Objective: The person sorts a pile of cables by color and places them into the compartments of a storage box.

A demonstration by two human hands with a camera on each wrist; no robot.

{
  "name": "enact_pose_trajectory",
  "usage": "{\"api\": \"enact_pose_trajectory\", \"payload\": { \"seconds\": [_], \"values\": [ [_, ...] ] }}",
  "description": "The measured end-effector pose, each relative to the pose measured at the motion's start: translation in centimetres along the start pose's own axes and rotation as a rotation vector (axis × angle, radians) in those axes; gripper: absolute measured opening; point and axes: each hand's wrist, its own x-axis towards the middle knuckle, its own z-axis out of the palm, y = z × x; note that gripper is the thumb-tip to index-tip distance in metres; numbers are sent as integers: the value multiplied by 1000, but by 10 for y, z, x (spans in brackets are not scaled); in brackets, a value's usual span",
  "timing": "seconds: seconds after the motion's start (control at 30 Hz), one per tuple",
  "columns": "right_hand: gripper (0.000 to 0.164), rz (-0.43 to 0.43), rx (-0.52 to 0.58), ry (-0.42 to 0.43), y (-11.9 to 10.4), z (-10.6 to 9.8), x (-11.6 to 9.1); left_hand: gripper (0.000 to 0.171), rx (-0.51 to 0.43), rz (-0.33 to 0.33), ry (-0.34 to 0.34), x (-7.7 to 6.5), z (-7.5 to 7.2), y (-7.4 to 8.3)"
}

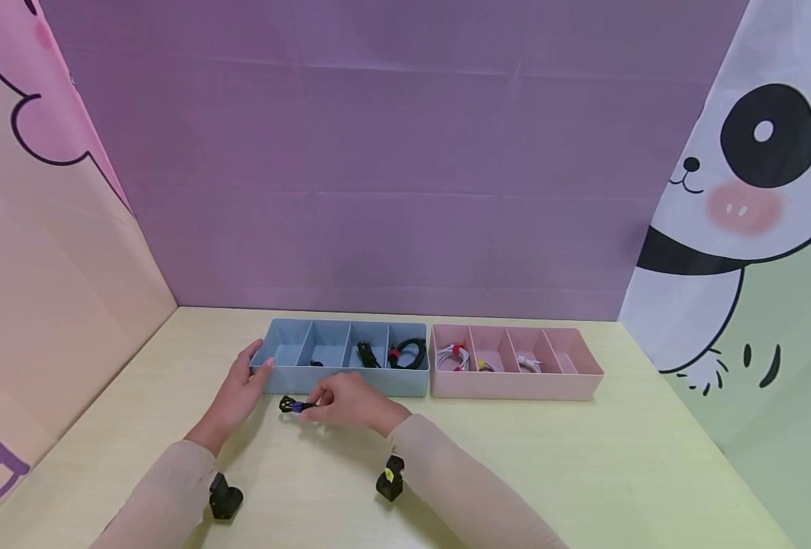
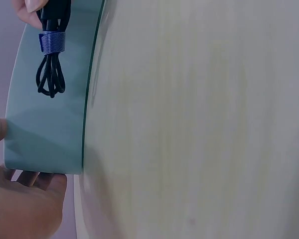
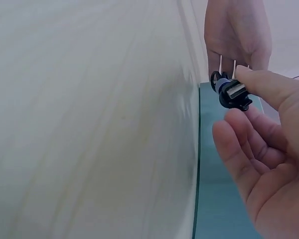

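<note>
My right hand (image 1: 354, 402) pinches a bundled black USB cable (image 1: 294, 406) with a purple tie round it, held just in front of the blue divided box (image 1: 351, 381). Its metal plug (image 3: 235, 91) shows between thumb and fingers in the right wrist view, and the loops (image 2: 52, 79) hang down in the left wrist view. At the box's left end my left hand (image 1: 237, 393) holds the corner, thumb at the rim and fingers against the end wall. Inside the box lie a black cable (image 1: 367, 355), another with a red tie (image 1: 408, 354), and a small, mostly hidden dark item (image 1: 316, 364).
Right beside the blue box stands a pink divided box (image 1: 515, 386). It holds a white cable with a red tie (image 1: 453, 357), a cable with a yellow tie (image 1: 485, 367) and another white cable (image 1: 529, 365). A purple backdrop (image 1: 405, 168) rises behind the pale table (image 1: 584, 473).
</note>
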Motion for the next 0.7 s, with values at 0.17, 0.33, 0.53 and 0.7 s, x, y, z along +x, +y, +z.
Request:
{"api": "enact_pose_trajectory", "payload": {
  "seconds": [0.17,0.33,0.53,0.7],
  "values": [
    [24,3,42,31,-1,-2,-1,72,-7,11,3,0,0,0],
    [24,-10,102,63,-4,-6,-2,71,-30,35,5,-1,0,-1],
    [22,-10,148,81,-7,-9,-3,72,-30,19,0,0,0,-1],
    [20,43,252,93,-7,-11,-3,71,-28,15,2,0,1,0]
  ]
}}
